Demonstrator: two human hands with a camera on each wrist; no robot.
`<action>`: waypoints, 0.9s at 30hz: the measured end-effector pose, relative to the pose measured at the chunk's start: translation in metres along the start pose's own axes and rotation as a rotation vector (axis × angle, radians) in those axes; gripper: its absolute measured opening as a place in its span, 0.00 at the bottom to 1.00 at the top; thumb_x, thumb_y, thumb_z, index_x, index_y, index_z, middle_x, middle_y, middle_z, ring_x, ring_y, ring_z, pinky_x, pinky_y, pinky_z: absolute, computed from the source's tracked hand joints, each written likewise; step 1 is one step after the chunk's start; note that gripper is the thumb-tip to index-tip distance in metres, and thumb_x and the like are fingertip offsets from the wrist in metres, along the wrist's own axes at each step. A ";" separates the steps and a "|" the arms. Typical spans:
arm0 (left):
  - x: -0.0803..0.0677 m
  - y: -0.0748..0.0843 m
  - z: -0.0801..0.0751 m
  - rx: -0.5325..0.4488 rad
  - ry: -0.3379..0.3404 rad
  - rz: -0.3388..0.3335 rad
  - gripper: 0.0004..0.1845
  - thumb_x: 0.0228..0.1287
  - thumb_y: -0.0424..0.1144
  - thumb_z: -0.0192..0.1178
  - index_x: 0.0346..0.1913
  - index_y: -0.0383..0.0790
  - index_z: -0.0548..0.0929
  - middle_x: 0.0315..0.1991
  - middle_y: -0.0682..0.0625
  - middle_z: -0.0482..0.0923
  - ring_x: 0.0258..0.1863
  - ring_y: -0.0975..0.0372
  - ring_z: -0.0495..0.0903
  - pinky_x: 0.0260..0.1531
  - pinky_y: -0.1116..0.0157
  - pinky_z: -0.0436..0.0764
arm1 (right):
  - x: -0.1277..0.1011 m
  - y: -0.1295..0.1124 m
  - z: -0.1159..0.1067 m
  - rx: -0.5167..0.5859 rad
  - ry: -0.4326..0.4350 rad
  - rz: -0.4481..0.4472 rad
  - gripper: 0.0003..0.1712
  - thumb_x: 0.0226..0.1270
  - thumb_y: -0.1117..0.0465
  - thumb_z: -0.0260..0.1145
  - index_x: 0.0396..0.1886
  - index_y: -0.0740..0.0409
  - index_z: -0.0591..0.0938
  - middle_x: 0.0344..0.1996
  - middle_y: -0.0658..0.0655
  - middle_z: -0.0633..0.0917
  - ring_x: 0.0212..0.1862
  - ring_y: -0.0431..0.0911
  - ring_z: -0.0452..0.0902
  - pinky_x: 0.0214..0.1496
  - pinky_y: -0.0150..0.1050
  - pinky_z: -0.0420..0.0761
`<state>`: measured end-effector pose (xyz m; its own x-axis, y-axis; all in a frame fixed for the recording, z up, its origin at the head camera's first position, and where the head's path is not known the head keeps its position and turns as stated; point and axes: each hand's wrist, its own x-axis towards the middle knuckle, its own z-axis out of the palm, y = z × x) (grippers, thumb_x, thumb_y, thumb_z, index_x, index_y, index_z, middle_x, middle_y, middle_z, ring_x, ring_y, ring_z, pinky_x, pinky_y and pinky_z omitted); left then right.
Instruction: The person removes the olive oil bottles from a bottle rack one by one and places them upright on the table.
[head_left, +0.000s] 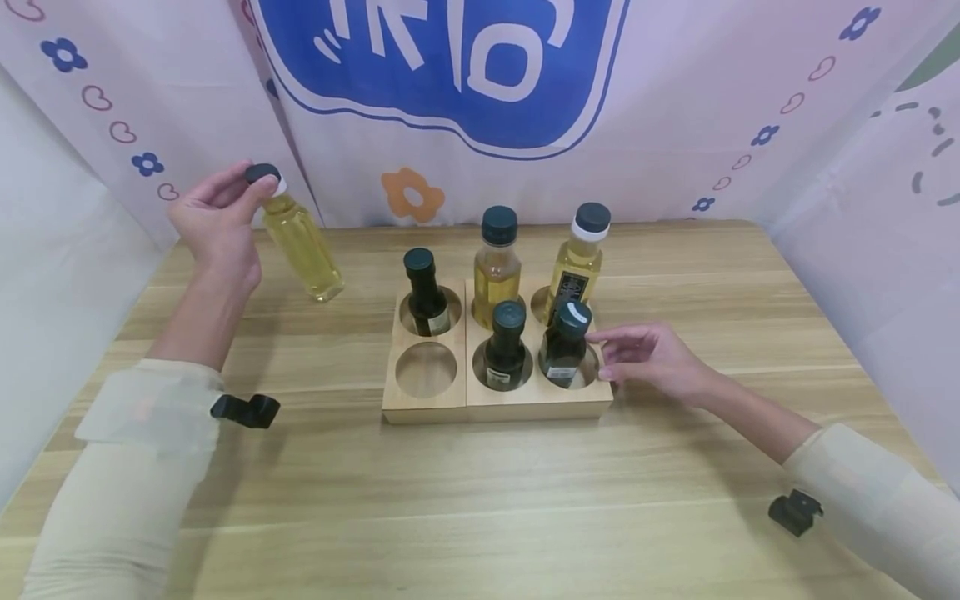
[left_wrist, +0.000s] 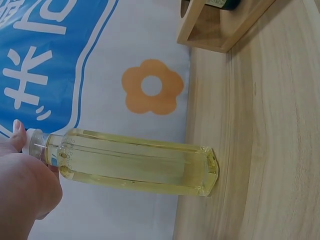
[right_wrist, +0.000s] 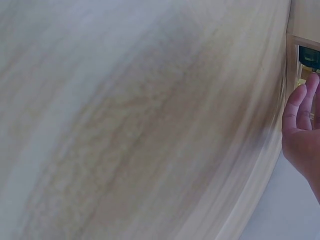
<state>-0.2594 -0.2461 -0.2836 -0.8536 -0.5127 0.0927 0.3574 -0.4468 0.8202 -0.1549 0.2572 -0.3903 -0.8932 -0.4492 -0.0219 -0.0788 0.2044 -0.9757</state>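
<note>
My left hand (head_left: 217, 217) grips the black cap of a clear bottle of yellow oil (head_left: 303, 242) and holds it tilted, its base touching the table at the far left. In the left wrist view the oil bottle (left_wrist: 135, 162) leans with its base on the wood. A wooden rack (head_left: 427, 404) with six round holes stands mid-table. It holds a dark bottle (head_left: 425, 293), two yellow oil bottles (head_left: 497, 267) (head_left: 579, 262), and two more dark bottles (head_left: 506, 346) (head_left: 565, 343). The front left hole (head_left: 425, 369) is empty. My right hand (head_left: 645, 360) rests open against the rack's right side.
The wooden table (head_left: 480, 500) is backed by a pink cloth with a blue logo (head_left: 450, 67) and flowers. White walls close in on both sides. Black camera clips (head_left: 246, 410) sit on my wrists.
</note>
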 end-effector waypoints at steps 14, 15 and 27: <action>0.007 0.002 0.000 0.051 0.003 -0.051 0.23 0.40 0.20 0.82 0.44 0.31 0.90 0.39 0.45 0.91 0.46 0.59 0.89 0.55 0.70 0.84 | -0.001 0.000 0.000 0.008 -0.011 -0.018 0.28 0.57 0.77 0.74 0.55 0.49 0.88 0.38 0.53 0.89 0.40 0.43 0.87 0.43 0.35 0.90; 0.007 0.002 0.000 0.058 -0.001 -0.056 0.23 0.40 0.20 0.82 0.44 0.32 0.90 0.39 0.45 0.91 0.47 0.59 0.89 0.55 0.70 0.84 | -0.001 0.001 0.000 0.009 -0.011 -0.020 0.28 0.58 0.77 0.74 0.56 0.50 0.88 0.38 0.53 0.89 0.40 0.43 0.87 0.43 0.35 0.90; 0.009 0.004 -0.004 0.080 -0.053 -0.083 0.20 0.43 0.19 0.81 0.42 0.33 0.90 0.39 0.47 0.91 0.46 0.59 0.88 0.51 0.70 0.86 | 0.000 0.002 -0.001 0.005 -0.010 -0.025 0.28 0.58 0.77 0.74 0.57 0.51 0.87 0.38 0.53 0.89 0.40 0.43 0.87 0.44 0.35 0.90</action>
<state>-0.2639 -0.2553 -0.2816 -0.8984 -0.4364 0.0505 0.2551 -0.4247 0.8686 -0.1549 0.2583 -0.3917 -0.8867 -0.4624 0.0000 -0.0983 0.1886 -0.9771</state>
